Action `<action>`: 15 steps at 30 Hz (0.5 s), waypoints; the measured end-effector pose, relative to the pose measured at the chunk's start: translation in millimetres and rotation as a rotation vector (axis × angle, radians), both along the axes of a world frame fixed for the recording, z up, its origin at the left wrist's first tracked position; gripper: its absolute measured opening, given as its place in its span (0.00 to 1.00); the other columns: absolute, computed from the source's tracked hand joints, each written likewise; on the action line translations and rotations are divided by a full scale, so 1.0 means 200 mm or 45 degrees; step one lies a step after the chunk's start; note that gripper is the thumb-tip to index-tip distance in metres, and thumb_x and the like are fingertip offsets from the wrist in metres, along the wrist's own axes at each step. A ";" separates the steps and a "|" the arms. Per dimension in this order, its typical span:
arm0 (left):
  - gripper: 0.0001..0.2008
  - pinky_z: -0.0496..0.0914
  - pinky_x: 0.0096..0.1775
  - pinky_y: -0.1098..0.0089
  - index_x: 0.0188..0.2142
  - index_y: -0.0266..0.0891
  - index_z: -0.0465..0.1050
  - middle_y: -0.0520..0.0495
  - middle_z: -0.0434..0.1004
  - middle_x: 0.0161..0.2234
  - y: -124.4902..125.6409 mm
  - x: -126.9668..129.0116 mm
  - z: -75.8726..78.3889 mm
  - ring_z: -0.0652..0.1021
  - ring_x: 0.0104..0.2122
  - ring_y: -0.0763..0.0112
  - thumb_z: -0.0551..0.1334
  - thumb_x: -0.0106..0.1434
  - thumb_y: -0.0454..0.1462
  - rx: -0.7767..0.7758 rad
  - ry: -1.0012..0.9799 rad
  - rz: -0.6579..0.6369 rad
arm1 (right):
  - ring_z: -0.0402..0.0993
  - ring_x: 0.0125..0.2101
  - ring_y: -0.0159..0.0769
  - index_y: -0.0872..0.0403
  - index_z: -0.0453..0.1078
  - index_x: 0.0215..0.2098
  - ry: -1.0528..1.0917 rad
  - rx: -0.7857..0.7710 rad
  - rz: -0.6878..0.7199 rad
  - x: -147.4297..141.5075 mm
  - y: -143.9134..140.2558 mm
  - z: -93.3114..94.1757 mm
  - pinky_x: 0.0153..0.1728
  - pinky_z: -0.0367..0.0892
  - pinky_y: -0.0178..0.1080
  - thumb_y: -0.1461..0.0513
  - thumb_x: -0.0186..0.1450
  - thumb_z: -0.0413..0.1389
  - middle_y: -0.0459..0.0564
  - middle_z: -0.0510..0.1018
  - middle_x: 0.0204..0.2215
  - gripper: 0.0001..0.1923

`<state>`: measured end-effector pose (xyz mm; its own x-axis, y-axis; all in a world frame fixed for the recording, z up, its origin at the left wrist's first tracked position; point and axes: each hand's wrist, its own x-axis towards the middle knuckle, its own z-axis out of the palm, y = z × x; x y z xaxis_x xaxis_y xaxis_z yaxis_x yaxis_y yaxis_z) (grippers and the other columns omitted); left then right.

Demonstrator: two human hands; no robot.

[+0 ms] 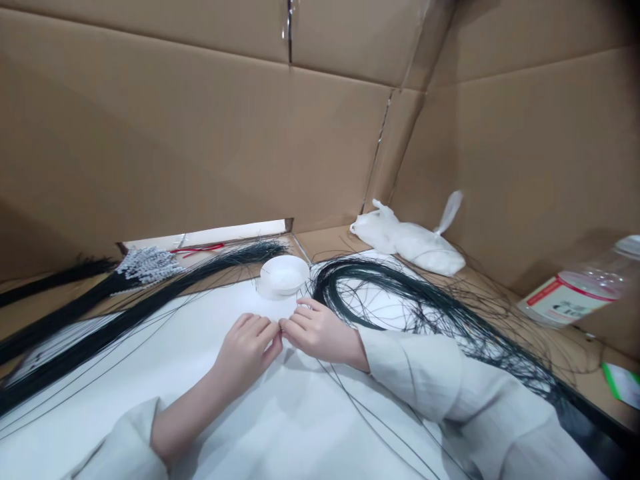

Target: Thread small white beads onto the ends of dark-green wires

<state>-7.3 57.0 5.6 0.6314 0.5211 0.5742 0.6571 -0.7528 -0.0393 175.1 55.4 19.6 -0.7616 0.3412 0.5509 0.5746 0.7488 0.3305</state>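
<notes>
My left hand (250,347) and my right hand (323,333) meet fingertip to fingertip over the white sheet (200,353). Both are closed in a pinch on a thin dark strand (360,403), which trails from under my right hand towards the lower right. Its end between the fingertips is mostly hidden. Just beyond the hands stands a small white bowl (285,275); what it holds is too small to tell. A looped bundle of dark strands (430,293) lies behind my right hand and forearm.
At left lie long dark bundles (125,327), one with many white-wrapped ends (147,267), near a red-handled tool (197,250). A white plastic bag (415,243) sits in the back corner. A clear labelled jar (575,293) leans at right, with a green-edged card (623,385) nearer. Cardboard walls (200,133) enclose the work surface.
</notes>
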 end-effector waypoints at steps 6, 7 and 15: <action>0.10 0.62 0.33 0.67 0.22 0.37 0.65 0.50 0.65 0.20 0.01 -0.01 0.01 0.66 0.24 0.71 0.53 0.59 0.31 0.233 0.148 -0.033 | 0.61 0.24 0.32 0.58 0.64 0.28 -0.093 0.043 0.031 0.01 -0.01 -0.02 0.37 0.59 0.38 0.69 0.65 0.43 0.46 0.66 0.20 0.11; 0.10 0.62 0.33 0.67 0.22 0.37 0.65 0.50 0.65 0.19 0.01 -0.01 0.01 0.66 0.23 0.70 0.54 0.58 0.31 0.255 0.165 -0.040 | 0.61 0.24 0.32 0.59 0.64 0.27 -0.101 0.042 0.029 0.00 -0.01 -0.02 0.36 0.58 0.38 0.69 0.65 0.43 0.46 0.66 0.20 0.11; 0.12 0.62 0.32 0.68 0.20 0.37 0.64 0.51 0.65 0.19 0.00 -0.02 0.00 0.67 0.23 0.72 0.53 0.59 0.30 0.262 0.207 -0.076 | 0.60 0.25 0.32 0.58 0.63 0.26 -0.136 0.001 0.009 0.00 -0.01 -0.03 0.34 0.57 0.38 0.69 0.65 0.42 0.47 0.66 0.21 0.13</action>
